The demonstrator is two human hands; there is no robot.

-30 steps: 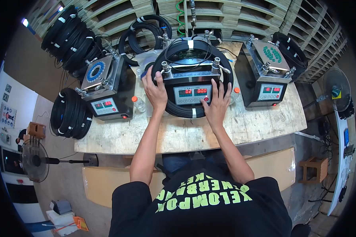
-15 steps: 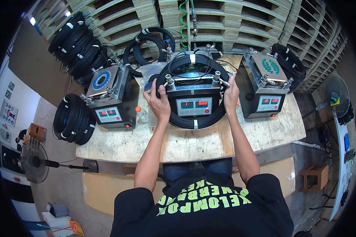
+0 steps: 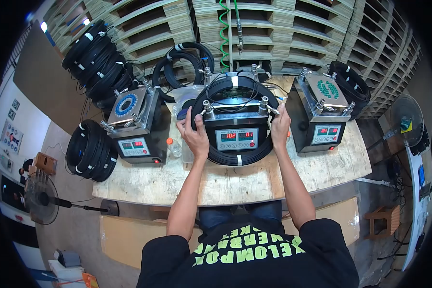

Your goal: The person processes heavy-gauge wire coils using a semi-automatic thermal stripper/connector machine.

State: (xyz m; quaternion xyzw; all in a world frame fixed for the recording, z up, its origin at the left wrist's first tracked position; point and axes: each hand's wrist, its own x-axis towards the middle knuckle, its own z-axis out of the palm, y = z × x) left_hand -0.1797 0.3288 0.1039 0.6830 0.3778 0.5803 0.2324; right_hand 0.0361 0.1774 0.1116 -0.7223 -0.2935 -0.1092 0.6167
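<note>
A coil of black cable point(image 3: 222, 157), bound with white tape, stands upright in front of the middle machine point(image 3: 245, 118). My left hand point(image 3: 196, 138) is wrapped around the coil's left side, thumb up beside a metal clamp knob. On the opposite side my right hand point(image 3: 280, 128) grips the coil near another knob, with part of the fingers hidden behind it. Through the ring shows the machine's control panel point(image 3: 236, 139) with red digits. Loose cable turns cross the upper part of the coil.
Similar machines stand left point(image 3: 134, 127) and right point(image 3: 324, 113), with blue and green pieces on their tops. Black cable coils point(image 3: 93, 62) are stacked at the left. An orange-capped bottle point(image 3: 173, 147) is beside my left hand. A green air hose point(image 3: 224, 33) hangs behind.
The whole view has shifted, so the bench sits slightly lower in the frame. Both hands keep their hold on the coil. Digits on the panels read differently.
</note>
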